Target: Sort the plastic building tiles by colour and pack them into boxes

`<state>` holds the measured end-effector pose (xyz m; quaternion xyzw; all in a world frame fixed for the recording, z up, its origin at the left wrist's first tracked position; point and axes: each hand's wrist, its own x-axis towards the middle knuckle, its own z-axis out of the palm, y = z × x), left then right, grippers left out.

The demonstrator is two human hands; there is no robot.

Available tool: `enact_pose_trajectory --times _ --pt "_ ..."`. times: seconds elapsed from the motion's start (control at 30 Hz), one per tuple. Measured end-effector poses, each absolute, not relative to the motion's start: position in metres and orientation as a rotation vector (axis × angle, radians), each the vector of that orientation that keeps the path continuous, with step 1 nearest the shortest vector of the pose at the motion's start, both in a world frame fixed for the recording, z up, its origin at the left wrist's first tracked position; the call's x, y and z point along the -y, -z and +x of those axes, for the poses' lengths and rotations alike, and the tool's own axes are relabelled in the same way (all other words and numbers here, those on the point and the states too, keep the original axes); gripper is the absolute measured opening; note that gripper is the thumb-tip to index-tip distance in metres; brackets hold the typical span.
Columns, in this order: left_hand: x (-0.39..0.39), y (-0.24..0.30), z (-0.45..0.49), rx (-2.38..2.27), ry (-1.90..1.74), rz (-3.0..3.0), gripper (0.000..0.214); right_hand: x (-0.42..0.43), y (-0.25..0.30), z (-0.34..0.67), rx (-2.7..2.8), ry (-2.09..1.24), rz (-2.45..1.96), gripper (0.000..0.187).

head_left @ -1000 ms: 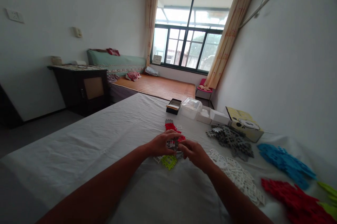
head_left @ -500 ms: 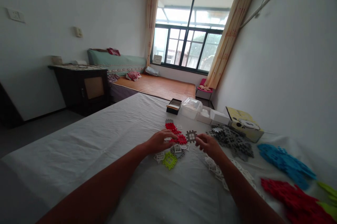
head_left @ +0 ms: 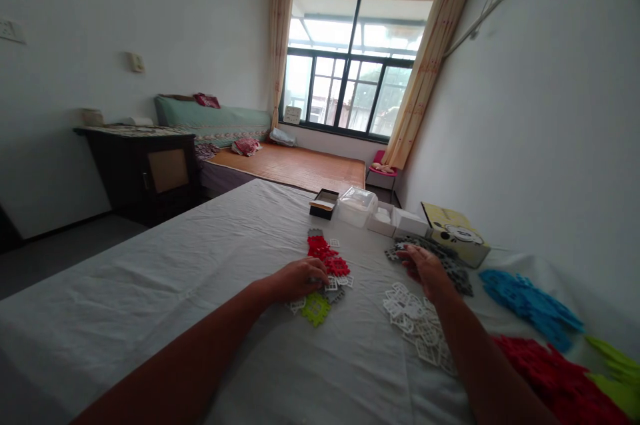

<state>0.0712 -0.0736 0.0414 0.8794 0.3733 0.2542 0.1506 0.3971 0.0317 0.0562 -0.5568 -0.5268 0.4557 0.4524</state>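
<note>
Head view: my R hand [head_left: 427,270] is at the grey pile [head_left: 459,272], fingers bent over its left part; can't tell if they grip a pc. Handling is best done, I'd judge, by pinching one pc. at its rim & lifting it straight up, w/ L fingers kept light. My L hand [head_left: 297,277] is curled (grip, if any, hidden) just beside the red pcs. [head_left: 338,266], w/ the lime pc. [head_left: 315,309] nearer me; the white pile [head_left: 415,325] lies btwn me & the grey pile.
</note>
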Motion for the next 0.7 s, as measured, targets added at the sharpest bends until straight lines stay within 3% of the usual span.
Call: enact_pose_trajectory --times 0.23,0.37,0.53,0.7 --pt "0.071 -0.038 0.068 -1.132 -0.691 2.478 0.016 0.011 -0.051 0.337 2.04 -1.134 -1.118 0.034" --pt "0.071 -0.036 0.071 -1.128 -0.708 2.467 0.012 0.038 -0.043 0.311 2.368 -0.739 -1.086 0.025" --pt "0.072 -0.035 0.074 -1.092 -0.76 2.464 0.006 0.052 -0.031 0.297 2.465 -0.329 -1.285 0.04" --pt "0.073 -0.035 0.075 -1.003 -0.819 2.415 0.005 0.047 -0.025 0.297 2.43 -0.478 -1.17 0.034"
